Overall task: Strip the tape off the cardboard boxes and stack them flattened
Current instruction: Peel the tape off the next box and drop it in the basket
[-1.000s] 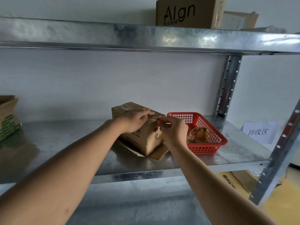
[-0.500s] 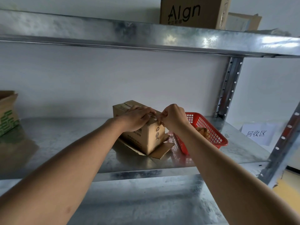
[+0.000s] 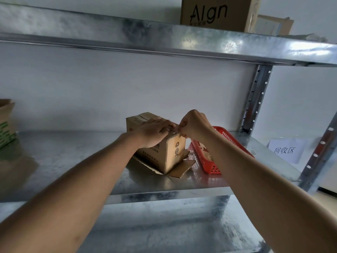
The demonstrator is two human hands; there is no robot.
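Observation:
A small brown cardboard box (image 3: 169, 154) stands on the metal shelf (image 3: 73, 157), its bottom flaps splayed out on the shelf. My left hand (image 3: 155, 131) lies flat on the box's top and presses it down. My right hand (image 3: 194, 124) is curled at the top right edge of the box, fingertips pinching the end of the tape (image 3: 175, 132) there. The tape is thin and hard to make out.
A red plastic basket (image 3: 211, 161) with crumpled scraps sits right of the box, partly behind my right forearm. Another box (image 3: 6, 123) stands at the far left. Boxes, one printed "Algn" (image 3: 217, 13), sit on the upper shelf. A paper label (image 3: 286, 149) lies at the right.
My right hand has risen from the box's right side to its top edge. The left hand has stayed on the box top.

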